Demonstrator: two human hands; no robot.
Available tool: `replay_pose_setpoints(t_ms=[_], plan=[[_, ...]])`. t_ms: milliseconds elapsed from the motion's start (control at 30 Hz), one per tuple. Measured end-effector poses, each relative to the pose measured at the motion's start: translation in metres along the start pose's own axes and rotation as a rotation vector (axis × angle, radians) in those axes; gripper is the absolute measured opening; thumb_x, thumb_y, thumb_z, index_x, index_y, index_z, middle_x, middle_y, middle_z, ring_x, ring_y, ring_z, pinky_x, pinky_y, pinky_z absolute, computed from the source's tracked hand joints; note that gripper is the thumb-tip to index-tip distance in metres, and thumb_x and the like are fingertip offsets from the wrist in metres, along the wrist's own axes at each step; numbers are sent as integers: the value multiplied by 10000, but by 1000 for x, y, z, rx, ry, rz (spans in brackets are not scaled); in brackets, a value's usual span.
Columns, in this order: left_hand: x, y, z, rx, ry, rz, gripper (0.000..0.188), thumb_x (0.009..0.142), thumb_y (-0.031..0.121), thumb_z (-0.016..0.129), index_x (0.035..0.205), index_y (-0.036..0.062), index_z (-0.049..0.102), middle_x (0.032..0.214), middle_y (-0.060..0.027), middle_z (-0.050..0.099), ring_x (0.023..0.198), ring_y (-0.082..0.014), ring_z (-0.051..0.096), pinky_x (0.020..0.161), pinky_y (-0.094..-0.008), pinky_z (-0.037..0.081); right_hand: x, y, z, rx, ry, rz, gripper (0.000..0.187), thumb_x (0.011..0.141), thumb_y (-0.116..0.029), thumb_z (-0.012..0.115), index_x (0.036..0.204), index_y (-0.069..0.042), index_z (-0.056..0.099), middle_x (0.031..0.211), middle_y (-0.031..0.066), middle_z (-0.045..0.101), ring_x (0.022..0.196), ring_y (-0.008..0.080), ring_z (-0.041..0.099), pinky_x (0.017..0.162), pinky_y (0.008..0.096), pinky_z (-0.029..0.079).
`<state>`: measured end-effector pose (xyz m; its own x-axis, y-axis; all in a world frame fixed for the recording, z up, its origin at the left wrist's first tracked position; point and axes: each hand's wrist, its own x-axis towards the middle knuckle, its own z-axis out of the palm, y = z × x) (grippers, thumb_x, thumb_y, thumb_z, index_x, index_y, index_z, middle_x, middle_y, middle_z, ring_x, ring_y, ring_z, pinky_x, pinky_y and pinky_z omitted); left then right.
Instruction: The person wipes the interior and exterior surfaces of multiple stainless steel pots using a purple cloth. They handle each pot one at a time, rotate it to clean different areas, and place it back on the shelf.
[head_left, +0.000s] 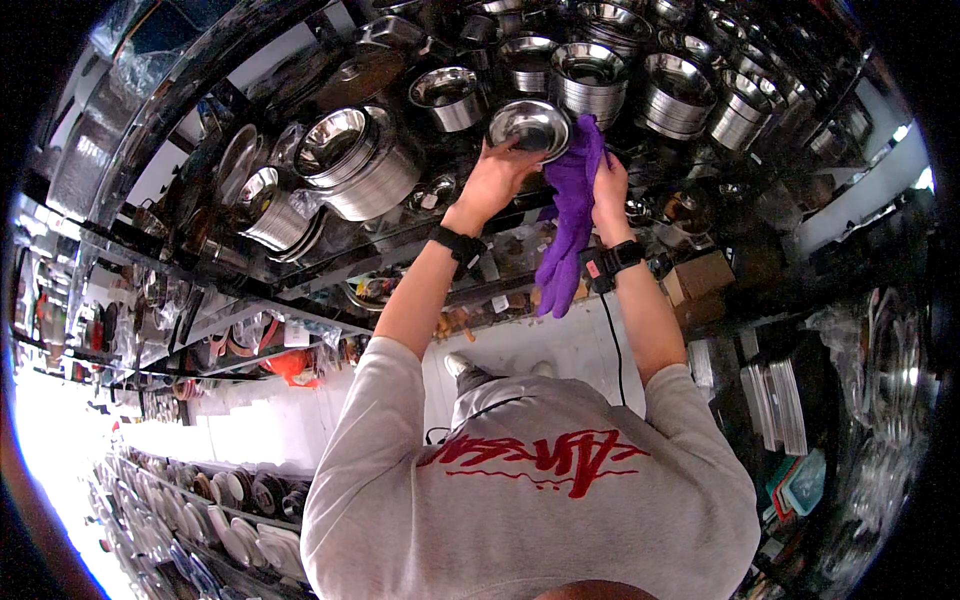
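A shiny steel bowl (pixel 531 124) is gripped at its near rim by my left hand (pixel 497 178), which has a black band at the wrist. My right hand (pixel 609 190) is closed on a purple cloth (pixel 570 215). The cloth's top touches or nearly touches the bowl's right rim, and its long end hangs down between my forearms. A black device with a cable is strapped at my right wrist. Just behind the bowl stands a stack of steel bowls (pixel 590 82), and to its left is a deep steel bowl (pixel 447 97).
Shelves hold more steelware: a large pot stack (pixel 352 165) at left, bowl stacks (pixel 678 95) at right. A cardboard box (pixel 698 277) sits right of my right forearm. Plates (pixel 235 535) line a lower-left rack. The dark shelf edge (pixel 300 285) runs left of my left arm.
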<state>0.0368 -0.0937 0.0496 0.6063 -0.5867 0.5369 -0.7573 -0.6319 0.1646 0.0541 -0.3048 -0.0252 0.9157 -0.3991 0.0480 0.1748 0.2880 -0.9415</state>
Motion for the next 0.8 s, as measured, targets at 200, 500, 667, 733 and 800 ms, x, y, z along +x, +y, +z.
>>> replay_pose_setpoints(t_ms=[200, 500, 667, 733, 800], plan=[[4, -14, 19, -56, -39, -103, 292, 933, 218, 512, 1208, 180, 604, 1044, -99, 660, 1233, -337, 455, 1013, -628, 263, 10, -8, -25, 251, 99, -1, 385, 969, -274, 461, 1119, 64, 569, 1060, 117, 631, 953, 230, 578, 843, 335, 427], [30, -23, -3, -109, 132, -277, 287, 873, 242, 554, 1119, 117, 635, 927, -154, 671, 891, -361, 623, 783, -501, 487, 8, 3, -29, -406, 125, -274, 386, 921, -288, 525, 1079, 56, 599, 927, 232, 647, 811, 351, 610, 745, 398, 459], [38, -98, -24, 266, 217, -410, 338, 829, 151, 568, 1124, -13, 593, 860, -271, 636, 832, -409, 622, 731, -479, 515, 3, -2, -22, -673, 228, -348, 356, 916, -299, 534, 996, 39, 615, 893, 250, 639, 808, 399, 603, 731, 436, 453], [36, -123, -23, 331, 69, -445, 312, 835, 176, 591, 1055, -42, 628, 868, -268, 639, 837, -410, 621, 735, -473, 515, 1, -7, -19, -641, 199, -367, 347, 914, -299, 538, 964, 35, 617, 873, 255, 633, 800, 414, 598, 711, 454, 450], [42, -122, -26, 297, 0, -516, 262, 838, 178, 602, 993, -25, 661, 874, -247, 647, 832, -400, 624, 727, -470, 514, -4, -11, -19, -590, 181, -361, 346, 912, -299, 539, 952, 36, 614, 846, 255, 627, 779, 423, 594, 685, 464, 447]])
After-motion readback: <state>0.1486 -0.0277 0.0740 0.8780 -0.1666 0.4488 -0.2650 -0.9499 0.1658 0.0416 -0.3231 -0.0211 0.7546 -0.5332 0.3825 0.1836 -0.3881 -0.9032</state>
